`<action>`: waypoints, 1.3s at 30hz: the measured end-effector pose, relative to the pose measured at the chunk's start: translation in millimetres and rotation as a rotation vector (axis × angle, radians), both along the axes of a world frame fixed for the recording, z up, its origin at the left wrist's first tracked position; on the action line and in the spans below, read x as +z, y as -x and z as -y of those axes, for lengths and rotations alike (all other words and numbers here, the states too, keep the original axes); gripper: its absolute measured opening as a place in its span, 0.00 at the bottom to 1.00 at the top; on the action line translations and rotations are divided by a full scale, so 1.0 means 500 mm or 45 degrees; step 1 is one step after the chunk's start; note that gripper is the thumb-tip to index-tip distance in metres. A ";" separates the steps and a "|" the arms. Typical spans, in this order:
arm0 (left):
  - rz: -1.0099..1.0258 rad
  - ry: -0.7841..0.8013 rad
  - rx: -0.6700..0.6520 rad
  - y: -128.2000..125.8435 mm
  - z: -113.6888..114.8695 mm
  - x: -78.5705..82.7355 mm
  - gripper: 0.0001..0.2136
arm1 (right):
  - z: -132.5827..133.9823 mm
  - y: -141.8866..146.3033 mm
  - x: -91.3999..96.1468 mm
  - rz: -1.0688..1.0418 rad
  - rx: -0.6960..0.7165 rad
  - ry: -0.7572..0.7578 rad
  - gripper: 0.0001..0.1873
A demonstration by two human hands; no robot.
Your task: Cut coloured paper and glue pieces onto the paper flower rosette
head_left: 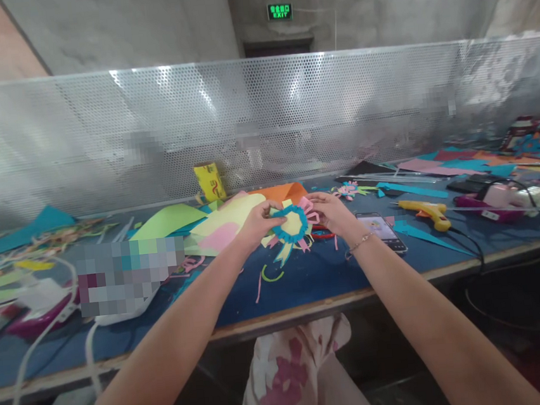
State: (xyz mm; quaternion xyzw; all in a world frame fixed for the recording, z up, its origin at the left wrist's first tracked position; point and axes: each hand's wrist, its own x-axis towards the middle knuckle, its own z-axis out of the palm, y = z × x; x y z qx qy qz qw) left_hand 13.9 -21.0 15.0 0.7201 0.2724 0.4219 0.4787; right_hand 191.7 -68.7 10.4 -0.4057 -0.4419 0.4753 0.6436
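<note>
A paper rosette (293, 224) with a pale yellow centre, a ruffled blue ring and ribbon-like tails is held up just over the table. My left hand (257, 224) pinches its left edge between thumb and fingers. On the opposite side, my right hand (328, 212) is closed at the pink paper loops (311, 211) that stick out from the rosette's edge. Whether those loops are fixed to the ring cannot be made out. Below the rosette lie a green curved paper strip (272, 275) and a thin pink strip (258, 289).
Coloured paper sheets (169, 225) lie behind my hands. To the right are a phone (382, 233), a yellow glue gun (426, 211) with its cord, and another paper flower (349, 189). A perforated metal screen (290, 118) closes off the back of the blue table (302, 290).
</note>
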 end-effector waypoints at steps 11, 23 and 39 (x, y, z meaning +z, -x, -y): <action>0.077 0.071 0.091 0.001 -0.023 -0.017 0.16 | -0.003 -0.004 -0.001 -0.154 0.103 0.073 0.08; 0.163 0.115 0.104 0.000 -0.030 -0.017 0.15 | 0.000 -0.004 0.003 -0.137 0.174 0.131 0.07; 0.184 0.086 0.118 0.000 -0.039 -0.022 0.14 | -0.001 -0.002 0.001 -0.127 0.246 0.125 0.04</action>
